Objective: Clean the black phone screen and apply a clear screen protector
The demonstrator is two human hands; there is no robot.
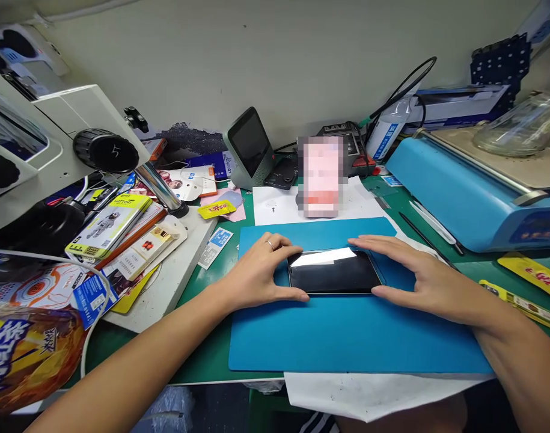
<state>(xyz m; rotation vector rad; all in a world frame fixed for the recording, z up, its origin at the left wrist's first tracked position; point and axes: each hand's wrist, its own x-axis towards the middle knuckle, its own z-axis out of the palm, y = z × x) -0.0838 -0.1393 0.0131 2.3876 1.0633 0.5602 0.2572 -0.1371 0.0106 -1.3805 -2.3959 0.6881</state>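
A black phone (334, 273) lies flat, screen up, on a blue work mat (347, 337). My left hand (261, 270) grips the phone's left end, thumb at the near edge and fingers over the far corner. At the phone's right end my right hand (419, 273) pinches it the same way, fingers stretched along the far edge and thumb at the near edge. A bright reflection or film strip shows on the upper part of the screen.
A microscope (53, 138) and a heap of packaged cards (112, 228) fill the left. A small screen device (250, 147) and a propped, blurred-out item (322, 177) stand behind the mat. A blue machine (464, 192) sits at the right, tweezers (430, 219) beside it.
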